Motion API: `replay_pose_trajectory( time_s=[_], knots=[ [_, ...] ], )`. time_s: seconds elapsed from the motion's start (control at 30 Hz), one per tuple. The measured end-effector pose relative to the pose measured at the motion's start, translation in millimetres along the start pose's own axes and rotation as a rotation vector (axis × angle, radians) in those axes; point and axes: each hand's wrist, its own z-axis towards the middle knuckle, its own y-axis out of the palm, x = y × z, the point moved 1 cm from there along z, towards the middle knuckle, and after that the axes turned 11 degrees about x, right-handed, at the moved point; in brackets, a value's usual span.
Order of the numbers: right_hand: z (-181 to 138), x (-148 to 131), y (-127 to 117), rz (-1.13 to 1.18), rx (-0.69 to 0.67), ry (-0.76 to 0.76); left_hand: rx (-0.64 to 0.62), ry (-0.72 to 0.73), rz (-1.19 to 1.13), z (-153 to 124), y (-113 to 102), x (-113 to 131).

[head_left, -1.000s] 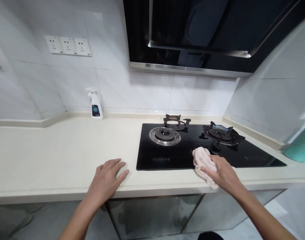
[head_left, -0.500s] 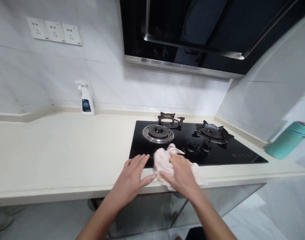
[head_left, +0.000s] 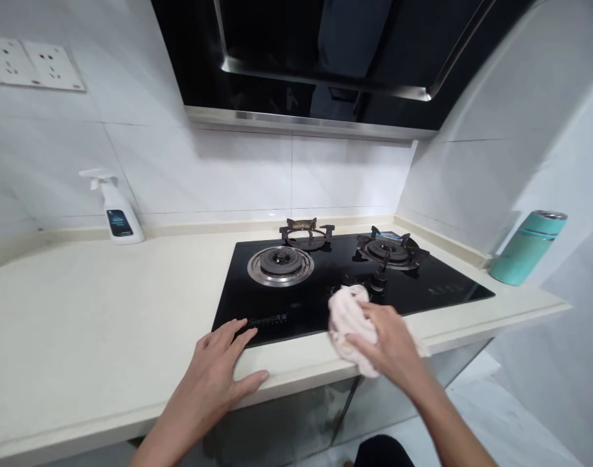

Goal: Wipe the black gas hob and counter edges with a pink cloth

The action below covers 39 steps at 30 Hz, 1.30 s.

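My right hand (head_left: 388, 344) presses a crumpled pale pink cloth (head_left: 348, 331) against the front edge of the black glass gas hob (head_left: 296, 305), just below the control knobs (head_left: 378, 282). The cloth hangs partly over the cream countertop's front edge. My left hand (head_left: 213, 370) lies open on the countertop (head_left: 92, 305), holding nothing, with its fingertips at the hob's front left corner. The left burner (head_left: 280, 266) and right burner (head_left: 388, 251) stand behind both hands, untouched.
A white spray bottle (head_left: 116, 214) stands against the tiled wall at the left. A teal flask (head_left: 527, 248) lies tilted at the counter's right end. A black range hood (head_left: 301, 65) hangs above the hob, and wall sockets (head_left: 34, 65) are at upper left.
The view has turned right. The cloth went left along the hob's front, then back right. My left hand has moved onto the hob's front left corner.
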Motion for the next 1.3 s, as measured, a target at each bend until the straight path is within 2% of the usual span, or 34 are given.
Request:
replay_pose_trajectory(
  time_s=[0.1, 0.2, 0.3, 0.37, 0.47, 0.57, 0.67, 0.8, 0.9, 0.97, 1.03, 1.1, 1.2, 1.3],
  knots=[
    [10, 77, -21, -0.194, 0.045, 0.168, 0.012, 0.018, 0.023, 1, -1, 4],
    [26, 142, -46, -0.378, 0.017, 0.361, 0.024, 0.036, 0.033, 2, -3, 6],
    [37, 179, -66, -0.494, 0.016, 0.574, 0.032, 0.065, 0.035, 3, -3, 5],
    [38, 184, -72, -0.531, 0.023, 0.638, 0.049, 0.088, 0.035, 3, -2, 5],
    [30, 166, -69, -0.565, 0.048, 0.599, 0.092, 0.107, 0.036, 3, 0, 5],
    [10, 122, -55, -0.528, 0.096, 0.454, 0.103, 0.115, 0.039, 4, 0, 8],
    [-16, 54, -30, -0.387, 0.189, 0.272, 0.097, 0.111, 0.039, 6, -2, 11],
    [-45, -59, 11, -0.13, 0.307, 0.073, 0.083, 0.084, 0.03, 6, -2, 8],
    [-54, -127, 36, 0.06, 0.264, -0.101, 0.072, 0.081, 0.009, 2, 0, 3],
    [-55, -149, 42, 0.148, 0.223, -0.21, 0.07, 0.082, -0.005, 0, 1, -1],
    [-51, -149, 41, 0.22, 0.185, -0.266, 0.075, 0.075, -0.009, -1, 1, -2],
    [-44, -127, 35, 0.256, 0.162, -0.246, 0.082, 0.065, -0.003, -1, 0, -1],
    [-36, -68, 17, 0.195, 0.133, -0.127, 0.082, 0.052, 0.009, 0, -3, 4],
    [-29, 0, -7, 0.038, 0.108, 0.069, 0.079, 0.033, 0.015, 1, -4, 8]
  ],
)
